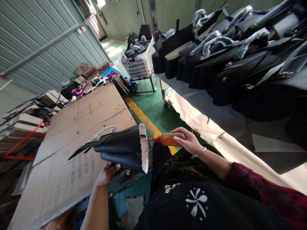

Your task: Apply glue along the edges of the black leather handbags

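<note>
A black handbag (122,148) lies on its side at the near edge of the cardboard-covered table, its pale bottom panel (144,150) facing right. Its handle (105,130), wrapped in clear plastic, points up and left. From below, my left hand (109,172) grips the bag, thumb against its side and the other fingers mostly hidden. My right hand (187,140) is closed around an orange squeeze bottle (171,139) with a thin red nozzle. That nozzle's tip is at the pale panel; whether it touches cannot be made out.
Many similar black bags (242,60) stand on a paper-lined table (199,124) to the right. A white basket (140,65) of bags stands on a metal stand behind. Stacked pieces (26,124) line the left side of the cardboard (79,134). Green floor (153,105) runs between.
</note>
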The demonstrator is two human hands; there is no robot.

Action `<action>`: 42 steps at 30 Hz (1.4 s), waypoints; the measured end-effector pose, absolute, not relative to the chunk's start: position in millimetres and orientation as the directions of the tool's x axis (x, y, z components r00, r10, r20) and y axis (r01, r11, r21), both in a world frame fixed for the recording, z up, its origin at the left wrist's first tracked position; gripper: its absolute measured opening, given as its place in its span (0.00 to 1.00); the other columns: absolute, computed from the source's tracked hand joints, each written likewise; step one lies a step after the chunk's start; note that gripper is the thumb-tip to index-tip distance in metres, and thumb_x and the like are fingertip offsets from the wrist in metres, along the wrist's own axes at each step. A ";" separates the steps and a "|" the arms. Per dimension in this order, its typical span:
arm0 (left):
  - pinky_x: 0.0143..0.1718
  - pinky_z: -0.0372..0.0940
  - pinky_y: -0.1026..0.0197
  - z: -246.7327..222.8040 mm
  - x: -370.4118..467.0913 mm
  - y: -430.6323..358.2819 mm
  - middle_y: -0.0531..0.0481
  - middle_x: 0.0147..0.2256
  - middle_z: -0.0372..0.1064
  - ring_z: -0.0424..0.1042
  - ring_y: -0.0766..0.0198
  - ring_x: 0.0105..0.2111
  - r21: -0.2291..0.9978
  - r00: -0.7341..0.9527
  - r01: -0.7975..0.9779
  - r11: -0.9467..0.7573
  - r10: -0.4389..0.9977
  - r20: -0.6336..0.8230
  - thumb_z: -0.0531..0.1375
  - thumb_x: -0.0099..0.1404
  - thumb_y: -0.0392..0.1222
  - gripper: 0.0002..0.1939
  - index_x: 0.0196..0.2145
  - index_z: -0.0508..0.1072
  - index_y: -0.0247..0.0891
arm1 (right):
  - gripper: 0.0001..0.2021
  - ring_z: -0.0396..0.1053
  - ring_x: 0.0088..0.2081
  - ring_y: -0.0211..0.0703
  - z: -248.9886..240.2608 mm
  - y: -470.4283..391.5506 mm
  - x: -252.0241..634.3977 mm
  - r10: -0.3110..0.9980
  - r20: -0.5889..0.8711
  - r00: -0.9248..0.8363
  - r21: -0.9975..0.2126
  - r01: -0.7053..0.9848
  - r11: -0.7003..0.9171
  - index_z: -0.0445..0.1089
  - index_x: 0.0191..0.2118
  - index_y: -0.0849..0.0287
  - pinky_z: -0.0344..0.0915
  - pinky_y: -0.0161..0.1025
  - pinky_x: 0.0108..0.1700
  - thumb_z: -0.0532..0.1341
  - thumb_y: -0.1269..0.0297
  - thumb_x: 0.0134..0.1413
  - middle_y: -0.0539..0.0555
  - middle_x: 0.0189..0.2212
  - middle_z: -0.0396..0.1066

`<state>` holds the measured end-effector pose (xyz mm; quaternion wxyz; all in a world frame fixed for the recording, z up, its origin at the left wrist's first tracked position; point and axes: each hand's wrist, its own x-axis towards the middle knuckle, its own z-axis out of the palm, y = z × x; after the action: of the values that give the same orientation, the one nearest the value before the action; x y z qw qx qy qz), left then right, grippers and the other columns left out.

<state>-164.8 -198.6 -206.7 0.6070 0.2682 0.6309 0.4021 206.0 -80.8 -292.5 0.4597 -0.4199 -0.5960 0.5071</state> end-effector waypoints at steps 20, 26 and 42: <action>0.37 0.70 0.54 -212.6 -163.9 -205.5 0.47 0.25 0.74 0.71 0.58 0.29 0.870 -0.262 -0.069 0.488 0.833 -0.488 0.76 0.35 0.47 0.19 0.22 0.77 0.34 | 0.18 0.72 0.36 0.47 -298.8 -102.5 216.7 0.954 0.034 -0.298 -0.999 0.001 0.036 0.71 0.40 0.57 0.70 0.40 0.39 0.65 0.48 0.52 0.54 0.34 0.74; 0.33 0.69 0.57 -211.1 -162.4 -204.7 0.47 0.25 0.74 0.72 0.58 0.28 0.859 -0.304 -0.093 0.504 0.807 -0.506 0.76 0.32 0.45 0.19 0.22 0.77 0.35 | 0.17 0.72 0.35 0.47 -297.2 -97.9 211.8 0.965 0.007 -0.260 -1.000 -0.025 0.001 0.71 0.39 0.56 0.69 0.40 0.38 0.65 0.48 0.51 0.53 0.34 0.74; 0.32 0.66 0.57 -217.4 -169.1 -206.2 0.49 0.21 0.69 0.67 0.62 0.25 0.858 -0.232 -0.030 0.513 0.831 -0.505 0.75 0.37 0.47 0.18 0.18 0.73 0.34 | 0.17 0.73 0.36 0.47 -300.7 -123.4 217.4 0.885 0.046 -0.463 -0.999 -0.027 0.038 0.72 0.40 0.57 0.70 0.40 0.38 0.64 0.48 0.54 0.55 0.36 0.75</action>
<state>-169.1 -206.2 -217.4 0.5448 0.2954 0.6779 0.3955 217.4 -123.4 -300.7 0.3813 -0.3511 -0.6113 0.5980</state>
